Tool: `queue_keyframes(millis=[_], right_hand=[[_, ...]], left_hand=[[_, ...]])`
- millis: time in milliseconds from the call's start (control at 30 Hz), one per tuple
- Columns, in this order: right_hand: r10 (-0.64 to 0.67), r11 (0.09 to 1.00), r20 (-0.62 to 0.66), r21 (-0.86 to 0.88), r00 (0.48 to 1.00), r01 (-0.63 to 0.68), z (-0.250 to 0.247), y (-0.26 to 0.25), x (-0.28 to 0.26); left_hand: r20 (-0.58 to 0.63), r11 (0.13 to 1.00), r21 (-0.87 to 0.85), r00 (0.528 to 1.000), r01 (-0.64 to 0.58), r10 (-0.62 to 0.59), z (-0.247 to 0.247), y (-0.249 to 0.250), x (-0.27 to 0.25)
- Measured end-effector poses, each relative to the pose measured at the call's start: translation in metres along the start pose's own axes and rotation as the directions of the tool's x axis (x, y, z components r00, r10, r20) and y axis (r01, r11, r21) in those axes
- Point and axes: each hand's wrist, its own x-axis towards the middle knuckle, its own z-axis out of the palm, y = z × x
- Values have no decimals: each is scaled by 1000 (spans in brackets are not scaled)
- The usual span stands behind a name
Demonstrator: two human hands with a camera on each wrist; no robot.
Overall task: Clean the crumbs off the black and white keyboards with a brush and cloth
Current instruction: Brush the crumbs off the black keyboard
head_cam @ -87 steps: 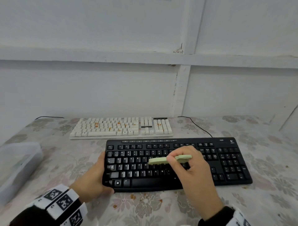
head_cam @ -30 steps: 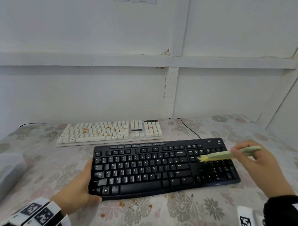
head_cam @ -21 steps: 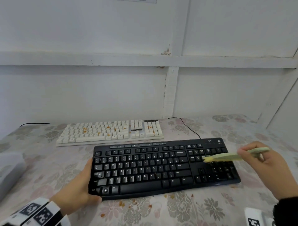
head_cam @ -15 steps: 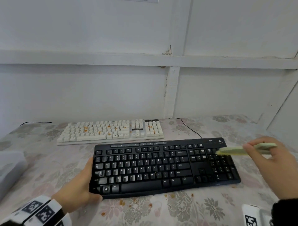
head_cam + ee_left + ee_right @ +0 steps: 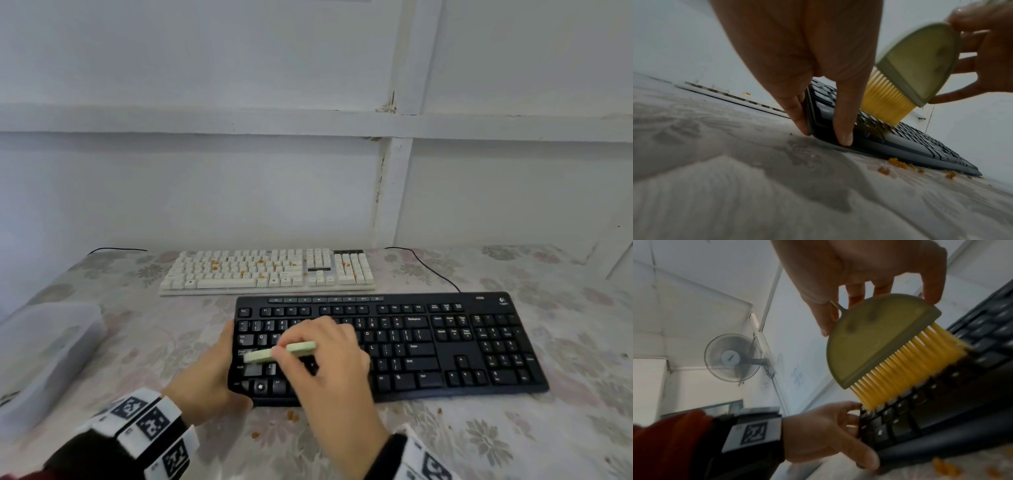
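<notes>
The black keyboard [image 5: 428,346] lies near the table's front, and my left hand [image 5: 209,377] grips its left end, thumb on the front edge [image 5: 842,129]. My right hand [image 5: 329,356] pinches a pale green brush [image 5: 284,353] with yellow bristles [image 5: 885,100] that touch the keys at the keyboard's left side [image 5: 906,417]. Behind it lies the white keyboard [image 5: 267,270], with orange crumbs scattered over its keys. Orange crumbs [image 5: 291,416] also lie on the cloth in front of the black keyboard [image 5: 898,164]. No cleaning cloth shows in any view.
A clear plastic box [image 5: 44,353] stands at the table's left edge. Black cables [image 5: 428,267] run from the keyboards toward the white wall. A flowered tablecloth [image 5: 513,438] covers the table. A wall fan [image 5: 731,358] shows in the right wrist view.
My right hand has carried the brush from the number pad at the right end across to the left end of the black keyboard. My left hand keeps its hold.
</notes>
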Motion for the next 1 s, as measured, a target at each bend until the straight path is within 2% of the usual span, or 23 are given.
queue_keyframes(millis=[200,367,433,567,733,867,1000], right_hand=[[-16,997,28,-74,999,18,23,-10,1],[25,989,-30,-142,999,-29,10,4,1],[-14,986,-68,-168,998,2,7,4,0],[-22,998,-40,-65,999,19,9,1,-2],[-20,977,-85,-214,996,1,-2,16,-4],[-27,990,-75,-139,997,16,-8,18,-7],[32,989,-111,-141,993,-48,-27,31,-11]], left_hand=[[-1,1000,-22,1000,-17,17,2,-9,3],[31,1000,-20,999,18,-17,0,-11,4],[38,999,-38,999,31,-29,1,-10,4],[24,999,-40,1000,6,-5,1,-7,4],[23,999,-37,1000,9,-8,1,-10,4],[23,999,-33,1000,17,-16,2,-12,4],[25,999,-12,999,45,-45,1,-12,3]])
